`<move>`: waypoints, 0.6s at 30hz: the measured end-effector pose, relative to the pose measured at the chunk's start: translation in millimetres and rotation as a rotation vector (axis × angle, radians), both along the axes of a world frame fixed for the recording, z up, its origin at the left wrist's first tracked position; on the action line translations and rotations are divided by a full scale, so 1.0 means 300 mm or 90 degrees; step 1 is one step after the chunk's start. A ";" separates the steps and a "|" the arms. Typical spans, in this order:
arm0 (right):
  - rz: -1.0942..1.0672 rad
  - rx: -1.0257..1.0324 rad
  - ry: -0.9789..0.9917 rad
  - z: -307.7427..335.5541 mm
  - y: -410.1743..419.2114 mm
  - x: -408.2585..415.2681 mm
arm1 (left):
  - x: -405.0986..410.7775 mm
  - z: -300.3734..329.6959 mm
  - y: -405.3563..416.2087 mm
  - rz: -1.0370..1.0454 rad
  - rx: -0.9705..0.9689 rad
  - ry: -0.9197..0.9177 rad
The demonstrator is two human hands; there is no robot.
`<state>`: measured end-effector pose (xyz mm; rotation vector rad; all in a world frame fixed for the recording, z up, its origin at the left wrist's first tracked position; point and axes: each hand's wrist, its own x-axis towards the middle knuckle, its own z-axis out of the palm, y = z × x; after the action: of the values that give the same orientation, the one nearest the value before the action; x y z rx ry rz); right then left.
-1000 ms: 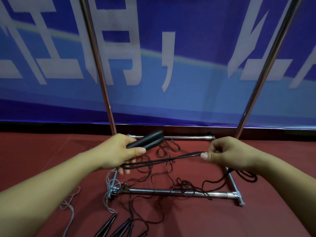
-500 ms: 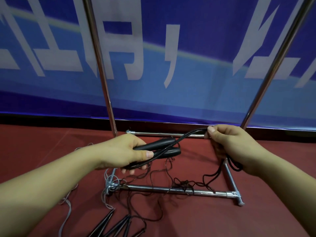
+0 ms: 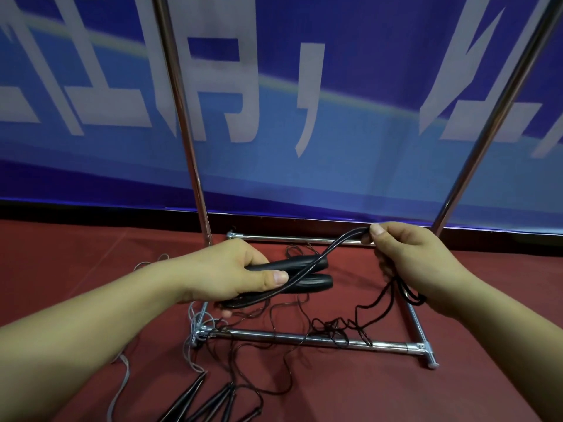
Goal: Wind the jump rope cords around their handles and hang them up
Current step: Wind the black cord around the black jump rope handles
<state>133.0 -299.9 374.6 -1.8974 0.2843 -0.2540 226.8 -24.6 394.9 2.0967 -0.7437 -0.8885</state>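
The left hand (image 3: 231, 272) grips two black handles (image 3: 307, 272) side by side; the right hand (image 3: 417, 263) pinches the doubled cord (image 3: 332, 254), stretched upward from them, above the rack base (image 3: 304, 338).

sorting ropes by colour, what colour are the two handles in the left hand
Black, both handles, gripped by the left hand; clearest in the head view.

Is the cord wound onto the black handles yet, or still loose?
Mostly loose. The cord runs from the handles in the left hand to the right hand.
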 end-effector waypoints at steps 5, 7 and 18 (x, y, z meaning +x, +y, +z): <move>-0.004 -0.019 0.003 -0.004 -0.008 -0.001 | -0.008 -0.007 -0.002 -0.055 -0.007 0.054; -0.011 -0.065 0.006 -0.007 -0.012 -0.001 | -0.013 -0.008 -0.004 -0.083 -0.013 0.075; -0.121 -0.170 0.052 -0.012 -0.048 -0.007 | -0.025 0.022 -0.025 -0.055 -0.117 0.114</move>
<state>131.0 -314.2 370.9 -2.1498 0.5080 -0.3572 219.4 -32.2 401.6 1.8093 -0.7939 -1.0005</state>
